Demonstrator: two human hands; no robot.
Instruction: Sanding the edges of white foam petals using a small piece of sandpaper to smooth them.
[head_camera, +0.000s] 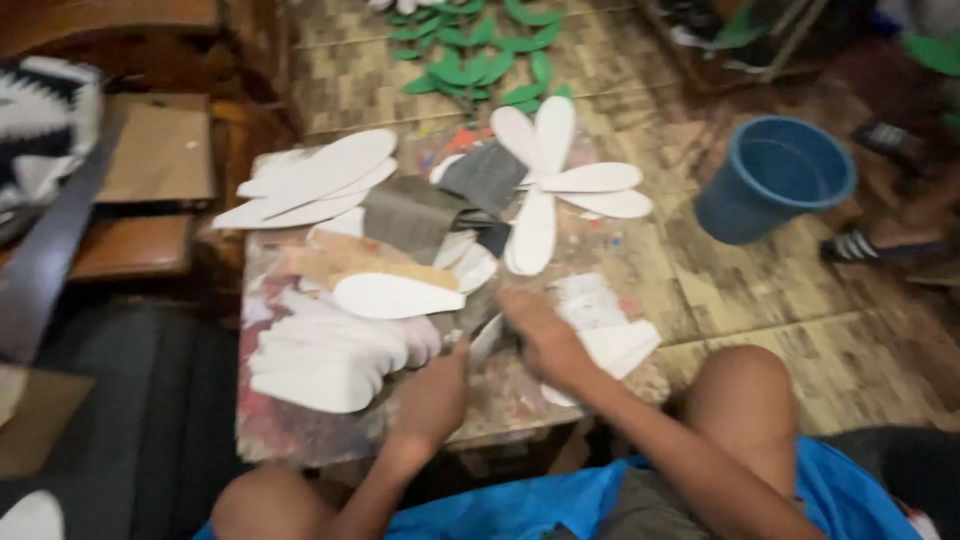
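Head camera, looking down at a seated person's knees and a low, paint-stained table in front of them. The picture is blurred by motion.

The left hand sits near the table's front edge, fingers curled loosely downward, just beside a stack of white petal-shaped cutouts. Whether it grips anything cannot be told through the blur. The right hand lies just to its right, fingers bent and pointing left, over a small white piece that lies between the two hands; it seems to touch that piece, but a firm hold cannot be made out.

More white scraps lie on the table just right of the right hand. Further back are gray sheets, another fan of long white cutouts at the back left, and white petals spread like a flower at the back right.

On the tiled floor beyond the table lies a cluster of green leaf shapes. A blue bucket stands to the right, well apart from the table. A brown cardboard piece rests on a wooden shelf at left.
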